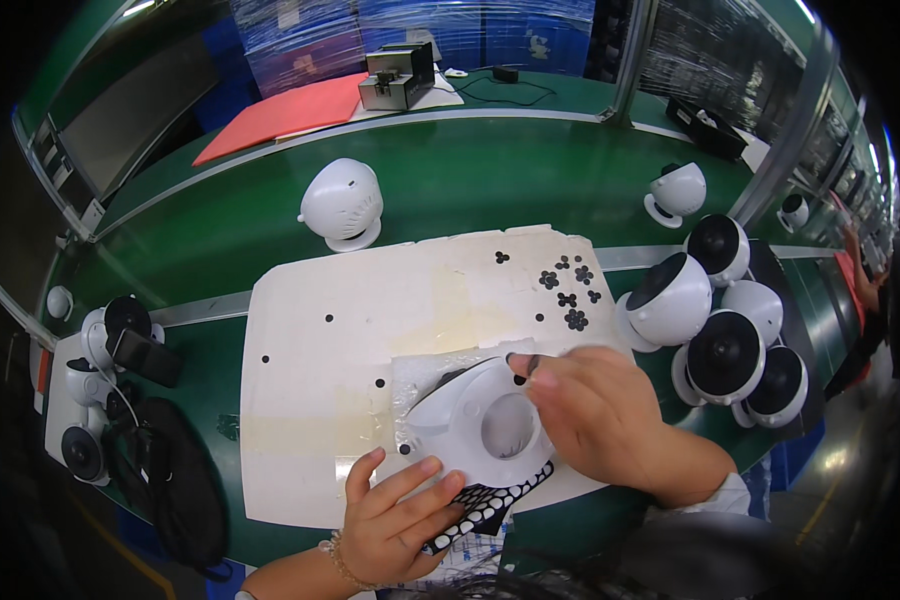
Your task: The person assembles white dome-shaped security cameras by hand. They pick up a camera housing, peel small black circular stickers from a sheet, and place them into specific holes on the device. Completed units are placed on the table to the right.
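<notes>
A white rounded device (470, 420) lies tipped over on a clear bubble-wrap pad (402, 372), its round base with a circular opening turned up. My left hand (395, 525) is spread, fingertips steadying the near left edge of the base. My right hand (600, 415) pinches a small round black pad at its fingertips, over the base's upper right rim. A black sheet with white round gaps (495, 505) sticks out under the device's near side. Loose black pads (576, 320) dot the white board (315, 400), several clustered at its far right.
Several white devices with black round fronts (725, 355) crowd the right side. Others stand at the far middle (342, 205), far right (677, 192) and left (85, 452). A black cable bag (175, 480) lies at left. Behind a raised rail sits a metal box (398, 78).
</notes>
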Demonstrator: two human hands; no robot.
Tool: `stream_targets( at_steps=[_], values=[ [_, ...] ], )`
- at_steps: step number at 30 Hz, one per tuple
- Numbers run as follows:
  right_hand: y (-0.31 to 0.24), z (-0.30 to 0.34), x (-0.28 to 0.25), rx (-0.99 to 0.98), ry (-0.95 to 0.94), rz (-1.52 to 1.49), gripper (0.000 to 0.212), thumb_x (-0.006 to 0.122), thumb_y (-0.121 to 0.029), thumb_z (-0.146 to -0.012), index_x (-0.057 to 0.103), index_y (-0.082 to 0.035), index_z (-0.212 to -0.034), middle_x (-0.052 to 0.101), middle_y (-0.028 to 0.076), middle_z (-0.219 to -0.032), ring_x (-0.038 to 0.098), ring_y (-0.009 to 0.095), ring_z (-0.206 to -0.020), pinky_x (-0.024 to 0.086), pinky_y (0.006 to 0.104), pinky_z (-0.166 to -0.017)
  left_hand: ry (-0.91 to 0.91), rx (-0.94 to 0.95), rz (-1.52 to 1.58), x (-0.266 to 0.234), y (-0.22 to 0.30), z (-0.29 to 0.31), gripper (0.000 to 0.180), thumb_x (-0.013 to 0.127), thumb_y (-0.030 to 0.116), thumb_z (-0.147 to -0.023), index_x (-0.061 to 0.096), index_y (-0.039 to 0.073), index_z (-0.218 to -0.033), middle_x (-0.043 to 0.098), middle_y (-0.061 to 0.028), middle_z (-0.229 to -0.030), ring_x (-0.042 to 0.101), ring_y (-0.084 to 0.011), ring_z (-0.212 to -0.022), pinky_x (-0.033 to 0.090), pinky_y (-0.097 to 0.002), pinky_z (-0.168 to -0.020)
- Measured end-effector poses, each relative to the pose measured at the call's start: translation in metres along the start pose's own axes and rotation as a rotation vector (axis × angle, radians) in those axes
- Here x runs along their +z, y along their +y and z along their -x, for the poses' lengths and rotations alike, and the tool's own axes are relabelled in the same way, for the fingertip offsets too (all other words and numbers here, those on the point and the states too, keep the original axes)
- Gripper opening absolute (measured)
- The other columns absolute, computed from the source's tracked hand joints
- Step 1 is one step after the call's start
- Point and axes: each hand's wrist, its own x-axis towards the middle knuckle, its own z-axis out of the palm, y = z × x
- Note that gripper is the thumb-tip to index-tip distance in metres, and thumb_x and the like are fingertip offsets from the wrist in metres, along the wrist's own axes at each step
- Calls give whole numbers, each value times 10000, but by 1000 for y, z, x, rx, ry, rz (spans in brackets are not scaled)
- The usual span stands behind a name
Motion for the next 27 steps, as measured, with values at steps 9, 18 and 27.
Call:
stream_targets(
  at_steps=[9,18,27],
  values=[
    [-8,-10,18,226,-62,-568,467,553,-21,-755,367,-49,-1183,585,17,-855,492,215,-920,262,392,-886,-8,10,10,-1,1,-3,196,609,185,-625,643,128,-810,556,1,-1147,467,-176,-1113,235,-455,-950],
    [-9,-10,18,289,-151,-682,454,501,51,-808,262,-15,-1189,547,62,-852,475,141,-936,331,300,-881,-11,18,4,1,0,-1,225,613,194,-608,642,129,-822,546,4,-1162,461,-178,-1123,241,-457,-947],
    [-15,-6,15,70,-56,-160,373,604,-82,-731,494,-81,-1088,584,-20,-874,503,201,-979,255,416,-897,-10,10,31,0,2,-4,244,640,222,-604,636,127,-828,546,-7,-1161,456,-188,-1130,239,-478,-945]
  ],
)
